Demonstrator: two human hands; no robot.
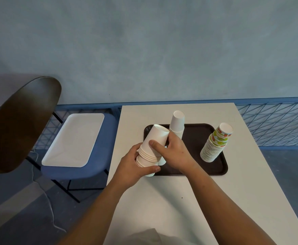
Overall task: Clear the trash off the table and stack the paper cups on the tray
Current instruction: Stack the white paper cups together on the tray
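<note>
A pale, rumpled shape [144, 236] lies closest, cut off by the bottom edge, and I cannot tell what it is. Both forearms reach over the table [180, 206] to a white cup stack [153, 144] held tilted over the near-left corner of the dark tray [197, 138].

The left hand [136, 167] has its fingers and thumb curled round the lower rims. The right hand [176, 152] clamps the topmost cup, with its thumb across the near side and its fingers wrapped behind. The split grip probably lets one hand steady the nested cups while the other seats or straightens the top one. The cups are mouth-down so they nest.

Two more stacks stand on the tray, a plain white one [177, 124] at the back and a taller one topped by patterned cups [215, 144] on the right (it leans a little).

The left hand hides the foot of the held stack, so I cannot tell whether it rests on the tray, on the table or in the air. A scrap of white [162, 161] behind it could be another cup. No trash shows on the table except a dark speck [181, 198].

A white tray [74, 140] sits on the blue chair [77, 171] to the left.
</note>
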